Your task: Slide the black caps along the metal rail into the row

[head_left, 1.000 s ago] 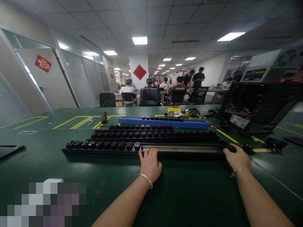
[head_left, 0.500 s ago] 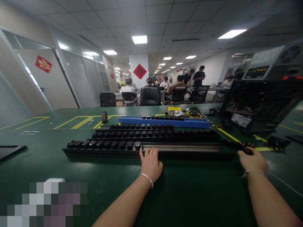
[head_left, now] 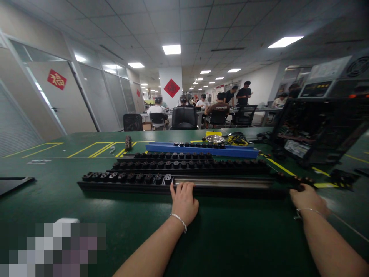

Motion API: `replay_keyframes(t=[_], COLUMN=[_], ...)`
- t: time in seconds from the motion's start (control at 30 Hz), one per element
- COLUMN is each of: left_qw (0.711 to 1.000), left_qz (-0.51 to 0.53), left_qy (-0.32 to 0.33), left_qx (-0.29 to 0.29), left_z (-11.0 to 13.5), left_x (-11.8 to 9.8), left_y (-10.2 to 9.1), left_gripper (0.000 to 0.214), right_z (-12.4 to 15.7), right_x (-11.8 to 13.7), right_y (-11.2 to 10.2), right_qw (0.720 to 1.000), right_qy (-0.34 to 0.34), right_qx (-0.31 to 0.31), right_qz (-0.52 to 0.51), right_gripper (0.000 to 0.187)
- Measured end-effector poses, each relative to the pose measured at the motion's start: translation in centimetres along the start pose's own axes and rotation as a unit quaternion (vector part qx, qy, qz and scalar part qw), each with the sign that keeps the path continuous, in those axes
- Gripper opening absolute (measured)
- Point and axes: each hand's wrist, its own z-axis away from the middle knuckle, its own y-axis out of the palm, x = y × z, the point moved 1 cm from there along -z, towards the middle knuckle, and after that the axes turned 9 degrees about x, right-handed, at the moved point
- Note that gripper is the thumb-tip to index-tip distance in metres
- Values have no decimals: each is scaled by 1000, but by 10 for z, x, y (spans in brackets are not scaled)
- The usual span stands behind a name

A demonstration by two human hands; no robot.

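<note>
In front of me lies a long black rail (head_left: 138,190), its left half carrying a row of small black knob-like parts (head_left: 140,177). A bare metal strip (head_left: 225,181) runs along its right half. My left hand (head_left: 184,200) grips the rail's near edge, its fingers curled over it just right of the last part in the row. At the rail's right end, my right hand (head_left: 309,201) is closed, with fingertips on a small black part (head_left: 300,187) that they mostly hide. More dark parts lie just beyond those fingers.
Behind stand further black rails (head_left: 190,164) with similar parts and a blue rail (head_left: 242,152). A metal dish (head_left: 215,139), cables (head_left: 236,138) and an opened computer case (head_left: 308,127) are on the green table (head_left: 230,238). People (head_left: 217,105) sit and stand farther back.
My right hand has shifted slightly, and the black part is more covered by its fingers. My left hand stays on the rail. The whole view has moved slightly.
</note>
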Motion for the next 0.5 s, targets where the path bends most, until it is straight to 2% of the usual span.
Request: replay_keyframes(t=[0.07, 0.3, 0.5], left_qw=[1000, 1000, 1000], left_qz=[-1, 5, 8], left_qy=[-2, 8, 12], left_qx=[0, -5, -5], left_z=[0, 0, 0], left_x=[0, 1, 1], left_y=[1, 2, 0], left_gripper=[43, 43, 42], right_z=[-2, -8, -1], right_x=[3, 10, 13], right_y=[-2, -3, -9], right_qw=[998, 995, 997], right_qy=[27, 46, 15], right_qx=[40, 82, 52], right_qz=[-26, -33, -51], right_gripper=[62, 61, 68])
